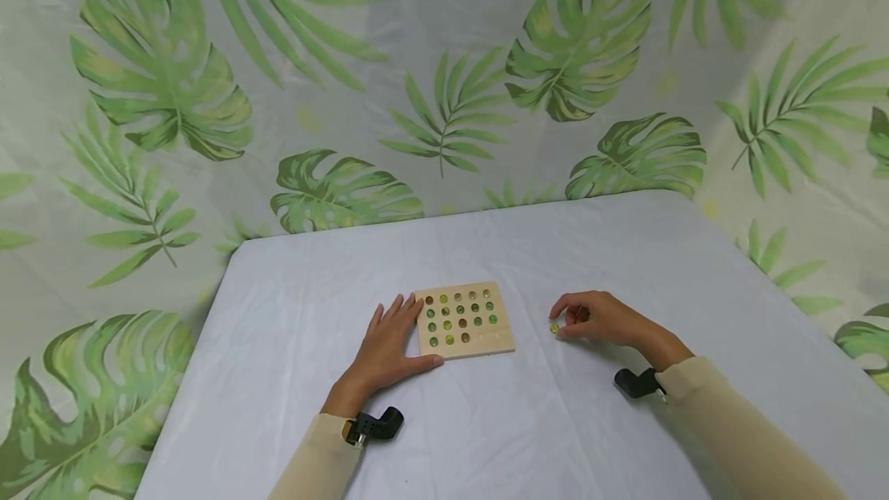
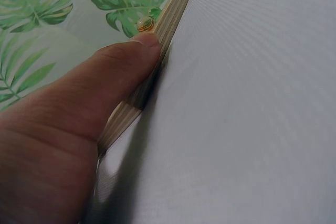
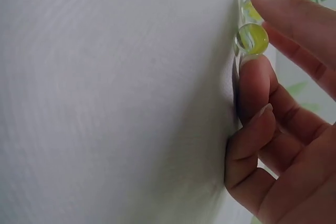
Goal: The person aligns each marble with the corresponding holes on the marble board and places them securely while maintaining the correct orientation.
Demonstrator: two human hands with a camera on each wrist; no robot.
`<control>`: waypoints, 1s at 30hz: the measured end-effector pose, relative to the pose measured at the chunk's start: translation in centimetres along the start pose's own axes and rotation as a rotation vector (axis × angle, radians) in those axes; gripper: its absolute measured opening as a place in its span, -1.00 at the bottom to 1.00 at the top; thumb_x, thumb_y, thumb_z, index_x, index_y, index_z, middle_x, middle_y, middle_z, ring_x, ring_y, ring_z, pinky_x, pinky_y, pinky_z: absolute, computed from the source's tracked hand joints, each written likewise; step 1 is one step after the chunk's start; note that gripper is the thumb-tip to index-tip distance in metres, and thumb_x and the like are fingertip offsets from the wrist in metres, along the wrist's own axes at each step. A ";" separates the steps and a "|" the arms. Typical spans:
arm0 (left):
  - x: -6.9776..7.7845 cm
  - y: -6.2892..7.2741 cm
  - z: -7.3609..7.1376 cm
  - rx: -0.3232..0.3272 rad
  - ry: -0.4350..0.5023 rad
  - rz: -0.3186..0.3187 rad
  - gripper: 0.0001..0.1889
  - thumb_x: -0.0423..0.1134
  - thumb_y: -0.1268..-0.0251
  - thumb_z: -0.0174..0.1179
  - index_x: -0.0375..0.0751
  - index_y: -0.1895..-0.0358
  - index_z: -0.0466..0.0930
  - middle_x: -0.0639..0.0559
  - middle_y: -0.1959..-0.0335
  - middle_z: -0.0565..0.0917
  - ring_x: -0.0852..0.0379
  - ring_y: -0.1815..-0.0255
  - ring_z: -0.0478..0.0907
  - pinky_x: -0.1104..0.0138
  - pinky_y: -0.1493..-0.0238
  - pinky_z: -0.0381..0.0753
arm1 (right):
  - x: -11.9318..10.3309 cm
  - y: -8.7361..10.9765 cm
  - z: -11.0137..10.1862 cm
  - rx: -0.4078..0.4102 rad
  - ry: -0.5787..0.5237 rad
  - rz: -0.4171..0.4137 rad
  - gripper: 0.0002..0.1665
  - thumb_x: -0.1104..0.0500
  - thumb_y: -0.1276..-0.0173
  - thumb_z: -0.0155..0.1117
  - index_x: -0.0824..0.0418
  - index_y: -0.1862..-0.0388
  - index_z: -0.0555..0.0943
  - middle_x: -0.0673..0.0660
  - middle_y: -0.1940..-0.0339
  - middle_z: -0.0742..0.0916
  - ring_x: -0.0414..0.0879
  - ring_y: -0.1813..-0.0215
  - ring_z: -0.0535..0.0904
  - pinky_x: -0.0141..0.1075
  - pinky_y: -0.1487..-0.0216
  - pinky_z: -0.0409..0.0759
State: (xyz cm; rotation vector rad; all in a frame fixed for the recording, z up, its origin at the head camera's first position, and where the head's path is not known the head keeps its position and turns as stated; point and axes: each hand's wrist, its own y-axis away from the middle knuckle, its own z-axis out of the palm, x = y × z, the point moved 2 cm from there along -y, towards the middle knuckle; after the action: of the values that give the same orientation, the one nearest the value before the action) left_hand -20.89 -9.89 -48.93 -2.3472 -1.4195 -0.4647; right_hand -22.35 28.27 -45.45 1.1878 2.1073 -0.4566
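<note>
A pale wooden board (image 1: 505,330) lies on the table, its rows of dimples mostly filled with glass marbles (image 1: 449,339) in green, yellow and brown. Two dimples at its near right corner hold no marble. My left hand (image 1: 389,347) rests against the board's left side, fingers spread along that edge. Its thumb (image 2: 128,59) presses the near edge, close to an orange-streaked marble (image 2: 145,23). Right of the board, my right hand (image 1: 590,318) curls its fingertips around a clear yellow-green marble (image 3: 252,39), low over the cloth. Behind that, a second yellow marble (image 3: 250,10) is partly hidden by a digit.
White cloth covers the table (image 1: 556,430). Behind stands a hanging fabric (image 1: 444,37) printed with green leaves. A black wrist camera (image 1: 378,424) sits at the left wrist, and another black camera (image 1: 633,383) at the right.
</note>
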 end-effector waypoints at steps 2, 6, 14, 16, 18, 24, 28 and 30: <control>0.0 0.0 -0.1 0.004 0.001 0.002 0.12 0.45 0.04 0.23 -0.11 -0.53 0.07 -0.02 -0.53 0.09 0.00 -0.56 -0.12 0.02 -0.51 -0.28 | 0.0 -0.1 0.1 -0.003 0.000 0.007 -0.74 0.10 -0.19 0.46 0.07 0.15 0.66 -0.02 0.49 0.61 -0.23 0.49 0.45 -0.43 0.46 0.44; 0.1 0.0 -0.2 -0.001 0.001 -0.003 0.11 0.44 0.04 0.24 -0.11 -0.53 0.07 -0.02 -0.53 0.10 0.00 -0.56 -0.12 0.01 -0.51 -0.28 | -0.1 -0.1 0.2 -0.013 0.000 0.011 -0.76 0.11 -0.19 0.46 0.06 0.16 0.67 -0.02 0.50 0.60 -0.23 0.50 0.44 -0.43 0.47 0.42; 0.2 0.0 -0.3 -0.010 -0.003 -0.006 0.11 0.44 0.04 0.24 -0.10 -0.53 0.06 -0.02 -0.54 0.08 0.01 -0.56 -0.13 0.03 -0.51 -0.29 | -0.3 -0.1 0.2 -0.016 0.027 0.018 -0.80 0.13 -0.20 0.45 0.04 0.19 0.66 -0.04 0.50 0.59 -0.23 0.49 0.44 -0.42 0.45 0.44; 0.1 0.0 -0.3 -0.010 0.000 -0.006 0.11 0.44 0.04 0.24 -0.10 -0.53 0.07 -0.02 -0.54 0.08 0.00 -0.56 -0.13 0.03 -0.51 -0.29 | -0.3 -0.2 0.2 -0.015 0.030 0.021 -0.81 0.13 -0.21 0.44 0.04 0.19 0.67 -0.05 0.50 0.59 -0.23 0.48 0.45 -0.42 0.45 0.44; 0.2 0.0 -0.3 -0.010 -0.001 -0.007 0.11 0.44 0.05 0.25 -0.11 -0.53 0.07 -0.02 -0.53 0.09 0.00 -0.56 -0.13 0.03 -0.51 -0.29 | -0.2 -0.2 0.2 -0.014 0.032 0.019 -0.83 0.14 -0.22 0.43 0.04 0.20 0.67 -0.05 0.50 0.59 -0.23 0.48 0.45 -0.41 0.45 0.44; 0.2 -0.1 -0.4 -0.007 -0.007 -0.003 0.11 0.43 0.04 0.25 -0.12 -0.53 0.07 -0.02 -0.53 0.09 -0.01 -0.56 -0.12 0.02 -0.51 -0.28 | -0.2 -0.2 0.2 -0.004 0.052 -0.002 -0.85 0.14 -0.24 0.41 0.04 0.21 0.67 -0.07 0.53 0.58 -0.25 0.49 0.44 -0.41 0.46 0.43; 0.3 0.0 -0.4 -0.014 -0.002 -0.004 0.11 0.42 0.04 0.25 -0.12 -0.53 0.07 -0.02 -0.54 0.08 0.00 -0.56 -0.13 0.02 -0.51 -0.28 | -0.3 -0.1 0.2 0.001 0.046 -0.007 -0.86 0.14 -0.24 0.42 0.05 0.22 0.67 -0.07 0.54 0.58 -0.25 0.50 0.44 -0.41 0.47 0.43; 0.2 0.0 -0.4 -0.013 0.003 -0.004 0.11 0.42 0.04 0.26 -0.12 -0.52 0.07 -0.03 -0.53 0.09 -0.01 -0.56 -0.13 0.02 -0.51 -0.28 | -0.3 -0.1 0.2 0.001 0.046 -0.006 -0.86 0.14 -0.24 0.41 0.05 0.22 0.67 -0.07 0.54 0.58 -0.25 0.50 0.43 -0.41 0.47 0.43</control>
State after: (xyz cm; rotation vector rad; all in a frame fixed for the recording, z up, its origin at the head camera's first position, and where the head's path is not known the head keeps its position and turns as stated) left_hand -20.80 -9.89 -48.48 -2.3536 -1.4239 -0.4793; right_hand -22.26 27.88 -45.41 1.2034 2.1503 -0.4371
